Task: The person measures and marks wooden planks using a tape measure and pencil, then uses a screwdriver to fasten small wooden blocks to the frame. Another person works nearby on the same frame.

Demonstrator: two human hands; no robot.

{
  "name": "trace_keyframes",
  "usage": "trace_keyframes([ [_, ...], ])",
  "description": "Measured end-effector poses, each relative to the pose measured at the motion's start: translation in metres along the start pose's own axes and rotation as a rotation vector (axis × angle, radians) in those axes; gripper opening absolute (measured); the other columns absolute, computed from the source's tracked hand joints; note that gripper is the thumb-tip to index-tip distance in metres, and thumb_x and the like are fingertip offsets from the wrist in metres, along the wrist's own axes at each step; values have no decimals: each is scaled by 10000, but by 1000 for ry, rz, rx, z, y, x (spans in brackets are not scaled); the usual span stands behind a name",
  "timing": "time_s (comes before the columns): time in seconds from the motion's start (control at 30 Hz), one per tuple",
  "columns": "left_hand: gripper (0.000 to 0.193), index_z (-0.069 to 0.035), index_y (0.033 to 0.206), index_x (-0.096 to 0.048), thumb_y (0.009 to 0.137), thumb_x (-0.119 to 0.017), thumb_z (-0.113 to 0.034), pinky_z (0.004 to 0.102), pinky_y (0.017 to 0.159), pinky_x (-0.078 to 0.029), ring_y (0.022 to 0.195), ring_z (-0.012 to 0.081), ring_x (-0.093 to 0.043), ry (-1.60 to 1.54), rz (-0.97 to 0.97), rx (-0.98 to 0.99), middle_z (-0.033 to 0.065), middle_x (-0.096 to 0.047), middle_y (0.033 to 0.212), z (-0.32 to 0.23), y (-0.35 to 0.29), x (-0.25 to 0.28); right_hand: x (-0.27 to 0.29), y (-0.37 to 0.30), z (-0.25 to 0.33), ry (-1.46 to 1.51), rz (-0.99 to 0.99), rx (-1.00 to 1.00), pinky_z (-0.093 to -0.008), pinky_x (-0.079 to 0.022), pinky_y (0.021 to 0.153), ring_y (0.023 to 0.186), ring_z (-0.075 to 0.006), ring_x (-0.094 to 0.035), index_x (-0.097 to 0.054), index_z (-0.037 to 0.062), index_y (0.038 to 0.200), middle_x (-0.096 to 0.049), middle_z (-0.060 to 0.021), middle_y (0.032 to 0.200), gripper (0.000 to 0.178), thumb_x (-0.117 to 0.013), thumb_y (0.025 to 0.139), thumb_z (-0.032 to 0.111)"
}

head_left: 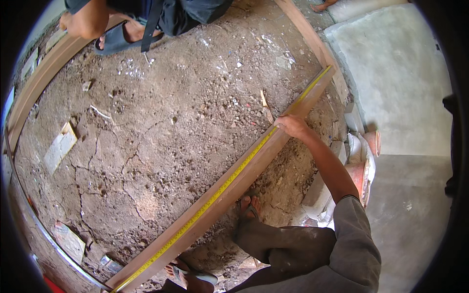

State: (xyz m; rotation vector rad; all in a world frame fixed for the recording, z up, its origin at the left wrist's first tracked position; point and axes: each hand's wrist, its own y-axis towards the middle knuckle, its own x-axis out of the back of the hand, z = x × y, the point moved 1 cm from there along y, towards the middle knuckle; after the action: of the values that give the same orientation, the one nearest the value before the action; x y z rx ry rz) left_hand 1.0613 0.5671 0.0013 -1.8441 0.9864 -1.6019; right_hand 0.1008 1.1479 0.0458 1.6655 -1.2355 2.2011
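Observation:
A long wooden plank (260, 159) lies diagonally on the dirt ground, running from the lower left to the upper right. A yellow tape measure (215, 196) is stretched along its upper edge. My right hand (292, 125) reaches out to the plank and pinches the tape against the wood about two thirds of the way up. My left hand is out of view. My sandalled feet (249, 211) stand just beside the plank on its near side.
Another person's sandalled foot (121, 37) and knee are at the top left. More wooden boards run along the left (39, 83) and top right (309, 35). A concrete slab (391, 73) and terracotta pots (373, 141) lie to the right. Broken tile pieces (59, 146) dot the dirt.

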Motion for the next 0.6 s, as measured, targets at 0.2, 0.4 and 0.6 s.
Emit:
trace_keyframes([
  [0.2,205,-41,1082,-769,949,-721,-189,335,871,-528,922,130,-665,6,-45,-4,66,-755,995,-10,-2,-2,10,-1,1,-41,-30,13,-482,-547,894,1038,-377,-686,-703,140,1111,-723,-138,1070,156,-625,991,204],
  [0.4,208,-39,1113,-761,956,-715,-168,336,895,-523,952,135,-663,-10,-63,-45,69,-751,1025,-7,-23,-4,-1,-4,-4,124,-276,151,-467,-537,946,1086,-357,-686,-707,107,1147,-724,-154,1108,192,-609,992,164],
  [0.6,216,-37,1143,-754,963,-708,-146,336,920,-518,981,141,-661,-4,-85,-45,72,-747,1055,68,-124,-9,-27,5,-46,274,-63,-59,-374,-459,1093,1224,-317,-637,-646,-27,1326,-679,-200,1311,373,-482,995,13],
])
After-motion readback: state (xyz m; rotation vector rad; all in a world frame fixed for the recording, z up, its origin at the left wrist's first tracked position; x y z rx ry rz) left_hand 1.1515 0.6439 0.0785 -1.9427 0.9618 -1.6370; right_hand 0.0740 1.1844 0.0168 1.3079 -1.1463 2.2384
